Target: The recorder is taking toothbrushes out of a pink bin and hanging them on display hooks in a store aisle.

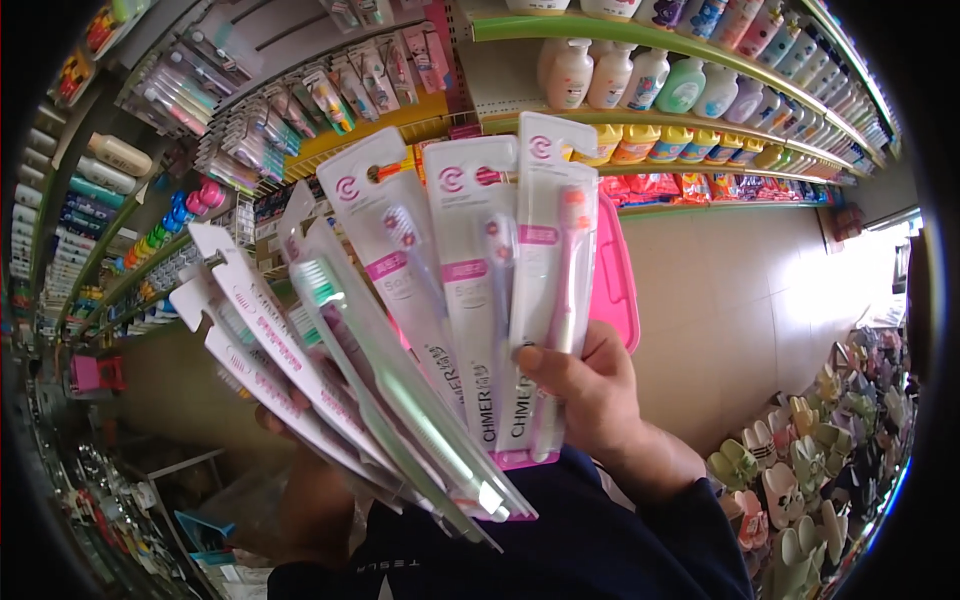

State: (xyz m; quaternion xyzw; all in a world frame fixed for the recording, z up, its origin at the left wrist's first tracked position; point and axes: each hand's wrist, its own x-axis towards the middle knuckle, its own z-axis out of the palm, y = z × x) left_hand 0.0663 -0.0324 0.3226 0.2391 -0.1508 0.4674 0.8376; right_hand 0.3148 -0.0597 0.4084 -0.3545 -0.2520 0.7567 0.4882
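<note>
Several packaged toothbrushes are fanned out in front of me. My right hand has its thumb pressed on the front of a clear pack with a pink and orange toothbrush. Two packs with pale purple toothbrushes overlap to the left of it, their cards white with pink labels. My left hand, mostly hidden behind the packs, grips the left bunch. In that bunch a green toothbrush faces me, and other packs show their edges, tilted to the left.
A pink plastic container is partly visible behind the packs. Shelves of pump bottles run along the upper right, and hanging toothbrush packs fill a rack at the upper left. Several slippers crowd the lower right. A tiled floor lies between.
</note>
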